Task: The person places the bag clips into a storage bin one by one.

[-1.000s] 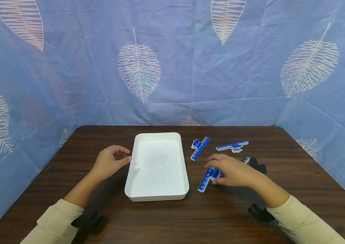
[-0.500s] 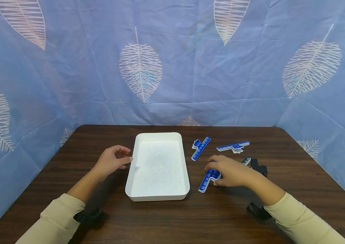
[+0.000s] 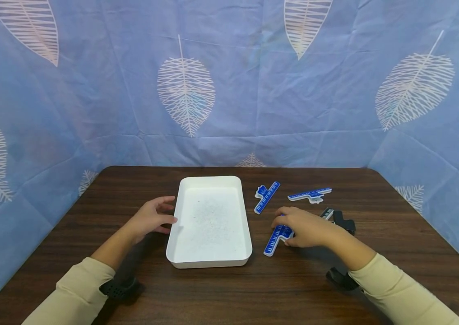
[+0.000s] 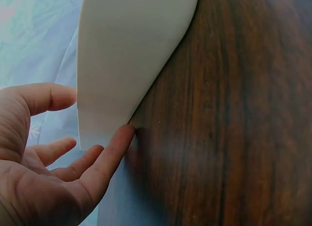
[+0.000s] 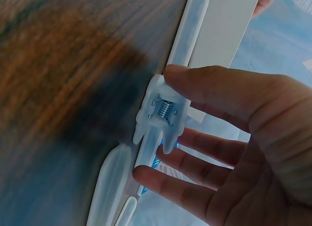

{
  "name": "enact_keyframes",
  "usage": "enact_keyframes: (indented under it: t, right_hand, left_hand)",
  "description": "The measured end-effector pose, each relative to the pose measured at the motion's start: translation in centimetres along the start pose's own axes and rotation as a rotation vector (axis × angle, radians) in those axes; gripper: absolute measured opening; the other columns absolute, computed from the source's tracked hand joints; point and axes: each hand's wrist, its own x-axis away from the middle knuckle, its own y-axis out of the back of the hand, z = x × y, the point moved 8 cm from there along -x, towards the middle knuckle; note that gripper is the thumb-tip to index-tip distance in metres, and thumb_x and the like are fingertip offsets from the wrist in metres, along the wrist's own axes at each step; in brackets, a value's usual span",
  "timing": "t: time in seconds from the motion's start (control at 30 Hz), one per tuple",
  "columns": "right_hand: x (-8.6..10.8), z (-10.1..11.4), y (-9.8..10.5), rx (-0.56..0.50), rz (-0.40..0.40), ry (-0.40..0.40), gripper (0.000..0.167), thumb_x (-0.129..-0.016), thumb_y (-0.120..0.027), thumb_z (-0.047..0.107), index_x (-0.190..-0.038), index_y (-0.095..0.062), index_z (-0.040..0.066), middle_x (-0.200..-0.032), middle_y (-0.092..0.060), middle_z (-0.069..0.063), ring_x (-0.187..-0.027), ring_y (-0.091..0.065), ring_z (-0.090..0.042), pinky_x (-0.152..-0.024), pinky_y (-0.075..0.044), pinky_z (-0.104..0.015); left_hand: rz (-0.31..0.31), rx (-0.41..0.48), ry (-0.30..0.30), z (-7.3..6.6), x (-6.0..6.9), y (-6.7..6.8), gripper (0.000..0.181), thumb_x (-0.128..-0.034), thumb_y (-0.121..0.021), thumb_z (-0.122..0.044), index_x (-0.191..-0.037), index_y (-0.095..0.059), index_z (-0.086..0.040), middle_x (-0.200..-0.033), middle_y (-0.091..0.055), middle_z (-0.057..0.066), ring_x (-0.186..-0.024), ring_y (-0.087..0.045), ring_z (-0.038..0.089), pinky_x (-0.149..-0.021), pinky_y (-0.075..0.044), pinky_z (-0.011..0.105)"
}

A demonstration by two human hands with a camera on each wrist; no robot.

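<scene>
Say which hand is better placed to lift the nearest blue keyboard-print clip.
Probably the right hand: its thumb touches that clip, while the left hand is across the white tray from it.

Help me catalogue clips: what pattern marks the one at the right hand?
The clip is blue with white piano keys, clearest in the head view.

The tabletop [image 3: 229,298] (dark wood grain) bears a white tray [image 3: 210,225]; from it, two blue clips [image 3: 267,197] lie towards two o'clock, a third blue clip [image 3: 273,242] past three, a black clip [image 3: 342,221] at three.
</scene>
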Motion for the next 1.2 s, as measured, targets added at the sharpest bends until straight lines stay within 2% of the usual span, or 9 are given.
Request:
enact_keyframes:
  t: [0.3,0.57,0.9,1.07,1.2]
  right_hand:
    - [-0.2,0.2,-0.2,-0.043,0.018,0.023,0.035,-0.080,-0.077,0.007,-0.114,-0.070,0.013,-0.131,-0.055,-0.017,-0.122,-0.051,-0.038,-0.100,-0.044,-0.054]
    - [-0.4,0.5,-0.4,-0.039,0.042,0.049,0.032,-0.079,-0.077,0.003,-0.108,-0.072,0.014,-0.128,-0.057,-0.016,-0.120,-0.053,-0.036,-0.099,-0.046,-0.052]
    - [-0.7,0.8,-0.5,-0.021,0.072,0.055,0.033,-0.078,-0.077,0.003,-0.107,-0.073,0.017,-0.118,-0.060,-0.010,-0.114,-0.055,-0.032,-0.095,-0.049,-0.048]
    - [-0.8,1.2,-0.4,0.008,0.070,0.065,0.025,-0.079,-0.078,0.006,-0.101,-0.072,0.018,-0.115,-0.061,-0.008,-0.109,-0.056,-0.029,-0.092,-0.051,-0.046]
    - [-0.9,1.5,-0.4,0.041,0.056,0.083,0.022,-0.078,-0.080,0.008,-0.093,-0.071,0.020,-0.106,-0.061,-0.002,-0.100,-0.055,-0.022,-0.084,-0.053,-0.039]
  left_hand:
    - [0.060,0.056,0.006,0.3,-0.6,-0.4,0.077,-0.0818,-0.061,0.003,-0.151,-0.027,0.001,-0.142,-0.037,0.030,-0.102,-0.062,0.035,-0.076,-0.058,0.049]
    - [0.061,0.050,-0.012,-0.2,-0.8,-0.9,0.078,-0.0786,-0.057,0.004,-0.151,-0.027,0.003,-0.142,-0.037,0.029,-0.101,-0.065,0.035,-0.072,-0.058,0.048]
    - [0.058,0.049,0.005,-0.1,-0.7,-1.0,0.077,-0.0792,-0.056,0.004,-0.151,-0.027,0.002,-0.141,-0.039,0.028,-0.102,-0.064,0.035,-0.072,-0.058,0.048]
    - [0.058,0.053,0.006,-0.1,-0.8,-1.0,0.078,-0.0788,-0.056,0.005,-0.151,-0.026,0.003,-0.142,-0.038,0.029,-0.100,-0.065,0.034,-0.072,-0.059,0.047]
    - [0.061,0.053,-0.001,-0.1,-0.8,-1.0,0.079,-0.0785,-0.056,0.005,-0.151,-0.026,0.004,-0.142,-0.037,0.030,-0.100,-0.065,0.033,-0.071,-0.059,0.047]
